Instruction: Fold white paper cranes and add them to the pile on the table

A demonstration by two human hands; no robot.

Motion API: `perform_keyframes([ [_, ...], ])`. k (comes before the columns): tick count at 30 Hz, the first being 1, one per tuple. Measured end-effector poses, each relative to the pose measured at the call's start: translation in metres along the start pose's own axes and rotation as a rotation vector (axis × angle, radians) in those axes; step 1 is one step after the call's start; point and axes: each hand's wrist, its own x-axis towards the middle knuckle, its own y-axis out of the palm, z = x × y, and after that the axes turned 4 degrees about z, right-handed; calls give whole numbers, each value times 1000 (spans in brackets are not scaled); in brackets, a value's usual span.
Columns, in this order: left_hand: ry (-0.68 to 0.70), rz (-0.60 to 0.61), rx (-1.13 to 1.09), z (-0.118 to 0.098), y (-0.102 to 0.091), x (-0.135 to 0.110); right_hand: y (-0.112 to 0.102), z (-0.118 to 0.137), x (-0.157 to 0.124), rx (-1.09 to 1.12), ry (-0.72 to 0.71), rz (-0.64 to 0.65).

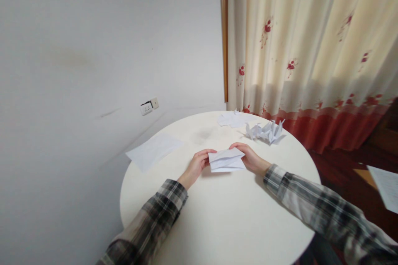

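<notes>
A partly folded white paper (pixel 226 160) lies at the middle of the round white table (pixel 217 223). My left hand (pixel 199 165) pinches its left edge, fingers closed on the fold. My right hand (pixel 250 157) grips its right edge from the far side. Both arms wear plaid sleeves.
A flat white sheet (pixel 154 151) hangs over the table's left rim. Finished folded paper figures (pixel 265 131) and more white sheets (pixel 231 119) sit at the far edge. A flowered curtain (pixel 311 49) hangs behind, a wall socket (pixel 148 106) at left, and another paper (pixel 385 186) lies at right.
</notes>
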Motion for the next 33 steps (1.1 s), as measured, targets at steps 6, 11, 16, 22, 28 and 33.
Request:
perform_keyframes([
  [6,2,11,2,1,-1,1,0,0,-1,24,35,13],
  [11,15,30,-10,4,-3,2,1,1,-2,7,46,16],
  [16,-2,16,-24,3,-3,3,-3,-2,-1,-47,28,26],
  [22,20,40,-24,5,-5,3,-6,-4,0,-68,10,38],
  [28,17,35,-21,4,-5,3,-4,0,0,-30,22,26],
  [33,32,41,2,2,-3,1,0,2,-1,-40,47,4],
])
